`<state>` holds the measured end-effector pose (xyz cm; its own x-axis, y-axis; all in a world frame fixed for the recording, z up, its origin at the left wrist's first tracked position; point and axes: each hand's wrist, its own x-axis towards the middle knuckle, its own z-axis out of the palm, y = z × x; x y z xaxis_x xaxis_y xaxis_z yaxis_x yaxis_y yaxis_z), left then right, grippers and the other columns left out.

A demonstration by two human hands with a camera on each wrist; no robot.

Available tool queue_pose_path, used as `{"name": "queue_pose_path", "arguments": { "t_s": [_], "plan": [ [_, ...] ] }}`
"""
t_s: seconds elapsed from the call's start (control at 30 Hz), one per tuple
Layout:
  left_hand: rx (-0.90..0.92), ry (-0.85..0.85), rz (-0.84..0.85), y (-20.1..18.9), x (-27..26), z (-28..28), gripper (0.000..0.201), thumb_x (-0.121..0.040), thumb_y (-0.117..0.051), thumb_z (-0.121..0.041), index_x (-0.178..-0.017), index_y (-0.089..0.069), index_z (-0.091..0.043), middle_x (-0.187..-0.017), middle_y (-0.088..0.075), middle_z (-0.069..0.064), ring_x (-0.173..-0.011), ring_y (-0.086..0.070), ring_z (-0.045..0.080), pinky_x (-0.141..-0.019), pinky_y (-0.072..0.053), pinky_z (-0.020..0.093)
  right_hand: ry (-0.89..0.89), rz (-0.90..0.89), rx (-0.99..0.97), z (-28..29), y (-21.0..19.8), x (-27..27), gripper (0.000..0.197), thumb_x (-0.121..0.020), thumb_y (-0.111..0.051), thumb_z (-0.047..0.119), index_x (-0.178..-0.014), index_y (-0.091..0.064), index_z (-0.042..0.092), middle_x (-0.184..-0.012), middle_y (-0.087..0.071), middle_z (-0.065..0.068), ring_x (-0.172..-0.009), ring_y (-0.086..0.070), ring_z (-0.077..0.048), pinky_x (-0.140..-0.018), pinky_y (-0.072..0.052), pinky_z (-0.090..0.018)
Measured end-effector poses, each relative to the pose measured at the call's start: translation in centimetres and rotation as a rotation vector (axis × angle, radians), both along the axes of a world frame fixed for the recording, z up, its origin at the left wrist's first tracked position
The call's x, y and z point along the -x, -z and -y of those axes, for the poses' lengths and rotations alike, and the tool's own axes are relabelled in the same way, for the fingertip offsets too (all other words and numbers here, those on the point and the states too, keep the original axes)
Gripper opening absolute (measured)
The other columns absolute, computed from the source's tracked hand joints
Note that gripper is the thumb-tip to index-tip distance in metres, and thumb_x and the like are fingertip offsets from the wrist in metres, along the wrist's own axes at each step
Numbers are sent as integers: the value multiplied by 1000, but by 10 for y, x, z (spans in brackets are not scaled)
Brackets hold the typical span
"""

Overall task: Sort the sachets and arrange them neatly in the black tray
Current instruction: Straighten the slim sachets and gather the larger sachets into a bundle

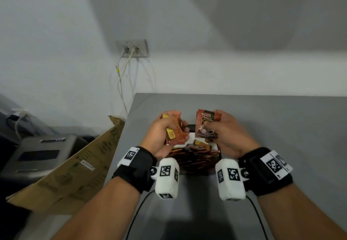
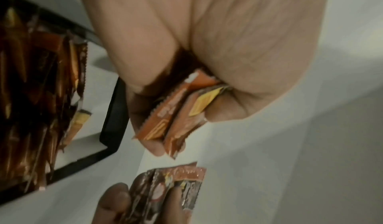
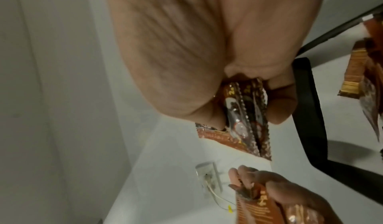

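Observation:
My left hand [image 1: 169, 127] grips a small stack of orange sachets [image 1: 173, 133] with yellow patches, seen close in the left wrist view as orange sachets [image 2: 172, 117]. My right hand [image 1: 219, 127] holds a stack of dark brown sachets [image 1: 207, 125], upright, shown edge-on as brown sachets [image 3: 244, 117] in the right wrist view. Both hands hover just above the black tray [image 1: 191, 127], whose rim [image 2: 114, 112] shows beside my fingers. A pile of mixed brown and orange sachets [image 1: 195, 157] fills the tray's near part; a white patch of tray floor stays bare at the far end.
The tray sits on a grey table [image 1: 262, 127] near its left edge. A cardboard sheet [image 1: 75, 164] leans against that edge, beside a grey machine [image 1: 37, 155]. A wall socket [image 1: 132, 49] with white cables hangs behind.

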<state>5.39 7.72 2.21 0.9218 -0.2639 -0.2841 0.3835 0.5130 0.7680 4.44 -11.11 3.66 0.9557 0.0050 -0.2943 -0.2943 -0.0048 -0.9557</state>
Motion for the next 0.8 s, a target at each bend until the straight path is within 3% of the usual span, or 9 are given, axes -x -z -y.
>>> {"name": "queue_pose_path", "arguments": {
  "t_s": [0.07,0.17,0.3,0.37,0.47,0.57,0.67,0.73,0.8],
  "plan": [
    [101,27,7,2,0,0,50,-70,-49,13,-116,-55,-7,-92,-62,26,-78,-67,37,-68,-59,48,50,-36,-156,5,1,0,15,-94,-57,-5,-98,-62,9,-81,-69,-13,-71,-67,-26,-58,-51,-35],
    [40,-23,32,3,1,4,46,-84,-53,18,-121,-58,-8,-100,-66,24,-81,-69,39,-68,-60,49,11,-49,-306,6,-1,3,21,-95,-55,-5,-113,-62,3,-88,-71,-14,-76,-67,-26,-60,-56,-34],
    [-88,6,103,7,2,9,55,-75,-68,10,-127,-58,-7,-110,-66,22,-90,-66,36,-81,-55,52,-116,-43,-299,-3,-2,2,29,-94,-55,-6,-121,-64,-1,-109,-71,-26,-95,-70,-36,-84,-57,-47],
    [-85,20,102,5,1,9,58,-72,-70,6,-127,-56,-5,-112,-64,23,-95,-63,37,-84,-52,53,-128,-27,-269,-6,-7,2,24,-93,-55,-9,-110,-68,1,-97,-74,-22,-86,-70,-35,-82,-57,-47],
    [37,73,-51,2,-2,4,56,-78,-79,-28,-125,-53,-12,-102,-59,18,-75,-60,25,-57,-51,31,-24,118,-225,-2,-12,1,26,-92,-55,-12,-94,-69,11,-80,-74,-9,-72,-66,-25,-68,-54,-36],
    [92,135,-214,4,-4,0,53,-80,-73,-52,-108,-58,-9,-82,-59,12,-62,-56,18,-51,-44,24,-38,381,100,0,-16,4,37,-90,-63,-7,-89,-77,27,-92,-76,0,-87,-71,-15,-83,-56,-26],
    [86,88,-230,2,-4,4,17,-86,-67,-18,-99,-58,-11,-79,-62,12,-61,-57,18,-53,-42,25,-192,493,338,-4,-15,11,33,-90,-65,-7,-97,-80,22,-99,-63,0,-90,-62,-2,-82,-47,-10],
    [28,-7,-169,1,-9,3,26,-83,-62,4,-104,-57,-11,-85,-68,16,-65,-63,25,-55,-43,29,-223,475,400,-2,-10,12,36,-87,-64,-10,-97,-80,21,-97,-62,1,-89,-61,-4,-80,-45,-10],
    [-56,-87,-64,0,-14,0,42,-73,-67,8,-110,-60,-11,-94,-68,19,-73,-64,32,-55,-47,31,-157,436,377,3,-5,10,42,-85,-63,-13,-92,-77,25,-95,-69,1,-89,-66,-9,-82,-49,-16]
  ]
}}
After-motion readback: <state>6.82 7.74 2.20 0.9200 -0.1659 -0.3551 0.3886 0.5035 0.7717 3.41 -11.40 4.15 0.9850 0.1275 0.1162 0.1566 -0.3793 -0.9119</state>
